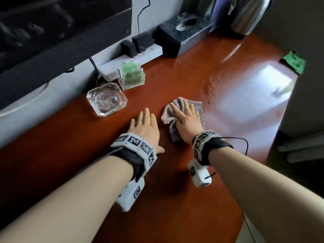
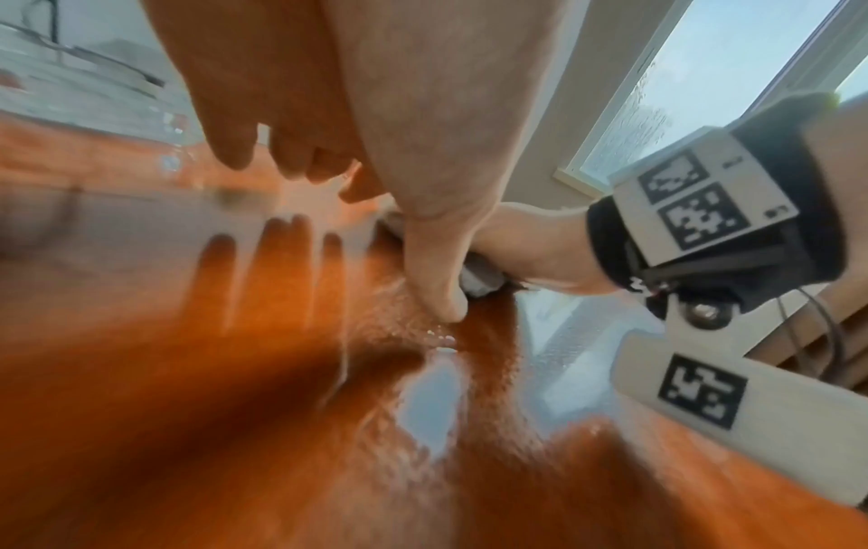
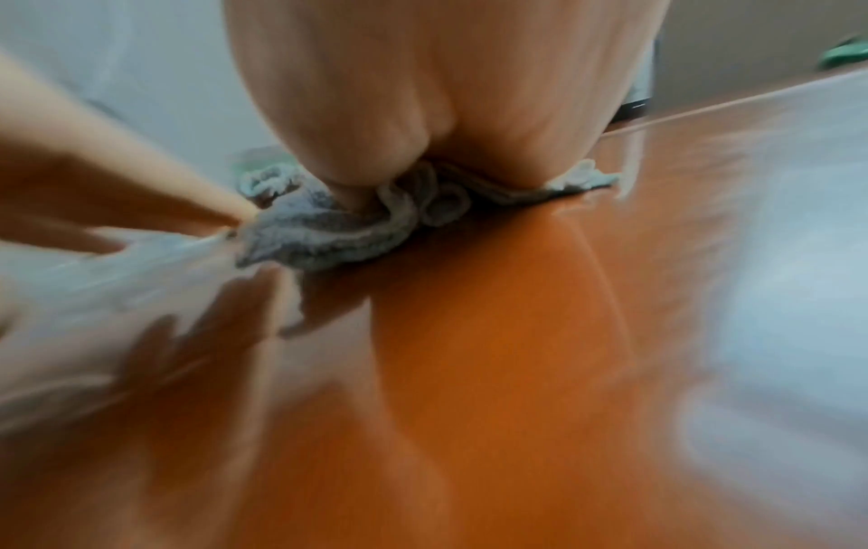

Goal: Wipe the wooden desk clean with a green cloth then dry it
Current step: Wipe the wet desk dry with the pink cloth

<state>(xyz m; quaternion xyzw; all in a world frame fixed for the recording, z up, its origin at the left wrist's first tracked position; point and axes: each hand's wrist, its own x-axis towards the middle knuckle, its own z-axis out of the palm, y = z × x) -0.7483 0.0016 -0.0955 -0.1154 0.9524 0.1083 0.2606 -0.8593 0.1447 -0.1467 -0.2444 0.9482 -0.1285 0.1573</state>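
Head view shows the glossy reddish-brown wooden desk [image 1: 175,199] running from the near edge to a wall on the left, its right edge falling away beside a pale glare patch, with bare wood open in front of both forearms. A black monitor [image 1: 52,28] overhangs the left side, with a dark tissue box [image 1: 177,37], a white power strip [image 1: 129,62], a clear square glass ashtray [image 1: 107,99] and a small clear box of green slips [image 1: 131,76] along the wall. The right hand [image 1: 185,118] presses flat, fingers straight, on a crumpled grey cloth [image 1: 169,123] mid-desk beside water droplets [image 1: 210,88]. The left hand [image 1: 144,127] lies flat just beside it, fingers extended, holding nothing. A green cloth [image 1: 293,62] sits at the far right edge.
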